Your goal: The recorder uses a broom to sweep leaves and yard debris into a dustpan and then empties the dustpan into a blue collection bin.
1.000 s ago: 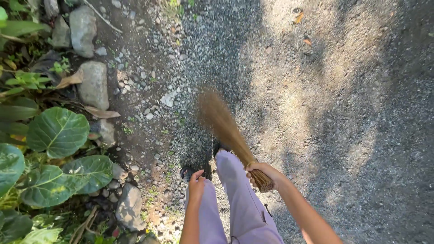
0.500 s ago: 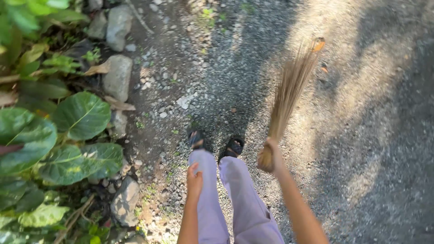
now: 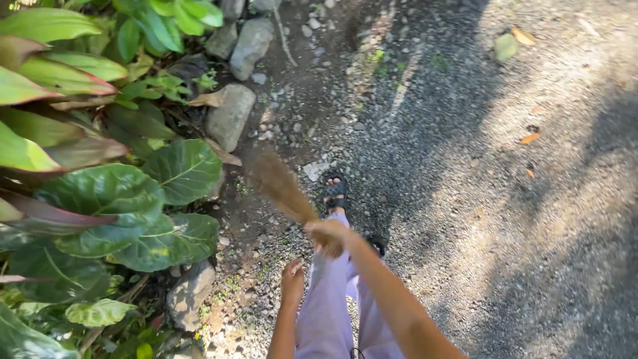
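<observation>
Straw broom (image 3: 279, 186) clenched in right hand (image 3: 327, 234), bristles up-left, left hand (image 3: 292, 282) loose, empty

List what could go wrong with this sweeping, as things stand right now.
1. The broom, held in the right hand, swings blurred close to the foot in the black sandal; it may strike the bare toes.
2. Loose gravel could fly up or slip underfoot.
3. The stones edging the plants may catch the bristles. The left hand hangs free.
</observation>
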